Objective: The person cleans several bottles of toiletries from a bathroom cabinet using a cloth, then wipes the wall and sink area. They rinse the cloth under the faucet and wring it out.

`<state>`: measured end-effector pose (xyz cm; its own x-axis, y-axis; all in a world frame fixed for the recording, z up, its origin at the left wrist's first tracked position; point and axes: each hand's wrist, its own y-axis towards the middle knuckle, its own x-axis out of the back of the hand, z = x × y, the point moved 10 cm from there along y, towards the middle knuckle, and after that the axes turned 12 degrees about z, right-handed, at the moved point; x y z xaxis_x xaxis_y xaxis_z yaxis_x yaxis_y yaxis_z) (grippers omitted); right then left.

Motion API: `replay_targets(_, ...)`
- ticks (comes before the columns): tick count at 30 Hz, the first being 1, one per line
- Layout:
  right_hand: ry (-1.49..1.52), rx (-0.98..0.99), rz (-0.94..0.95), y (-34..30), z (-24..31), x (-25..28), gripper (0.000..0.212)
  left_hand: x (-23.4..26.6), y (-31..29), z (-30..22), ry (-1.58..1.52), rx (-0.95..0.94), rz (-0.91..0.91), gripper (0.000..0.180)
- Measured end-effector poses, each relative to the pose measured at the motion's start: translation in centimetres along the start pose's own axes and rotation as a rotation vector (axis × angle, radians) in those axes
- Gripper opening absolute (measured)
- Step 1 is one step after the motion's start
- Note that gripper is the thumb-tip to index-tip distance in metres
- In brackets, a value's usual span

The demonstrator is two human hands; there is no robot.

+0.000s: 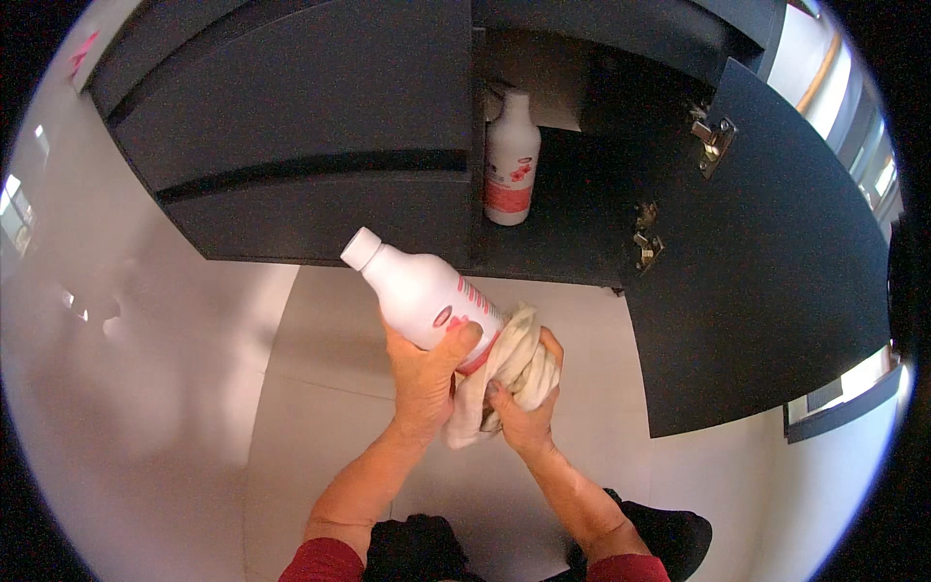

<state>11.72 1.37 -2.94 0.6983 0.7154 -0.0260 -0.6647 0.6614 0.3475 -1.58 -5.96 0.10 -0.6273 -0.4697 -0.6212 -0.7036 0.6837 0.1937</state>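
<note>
My left hand (pixel 422 378) is closed round the side of a white plastic bottle (pixel 417 289) with a white cap and a pink-and-red label. The bottle is tilted, its cap toward the upper left. A bunched cream cloth (pixel 519 364) wraps against the bottle's base, gripped by my right hand (pixel 529 417). The cloth hides the bottom of the bottle and some of my right fingers. A second bottle (pixel 510 165) of the same look stands upright inside the dark cabinet (pixel 572 194), beyond my hands.
The cabinet's door (pixel 766 262) is swung open to the right, with metal hinges (pixel 715 145) on its inner side. Dark drawer fronts (pixel 310 126) fill the left. Pale floor (pixel 330 359) lies below my hands, and my dark-clothed knees (pixel 417 548) are at the lower edge.
</note>
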Motion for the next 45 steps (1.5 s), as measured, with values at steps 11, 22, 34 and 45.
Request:
replay_targets(11,-0.228,0.106,0.174,2.7,5.7,-1.2,0.058,0.1,-0.2,1.4,0.243,0.134,0.354,0.079)
replay_targets(22,0.23,-0.556,0.103,3.8,-0.3,2.4,0.057,-4.2,-4.5,5.9,0.495,0.363,0.894,0.095)
replay_targets(34,-0.204,0.049,0.186,3.0,3.3,-2.3,0.056,1.2,0.7,2.3,0.308,0.091,0.367,0.079)
replay_targets(45,0.133,-0.268,-0.003,1.1,-5.4,0.3,0.048,-2.0,0.0,-1.4,0.306,-0.282,0.414,0.075)
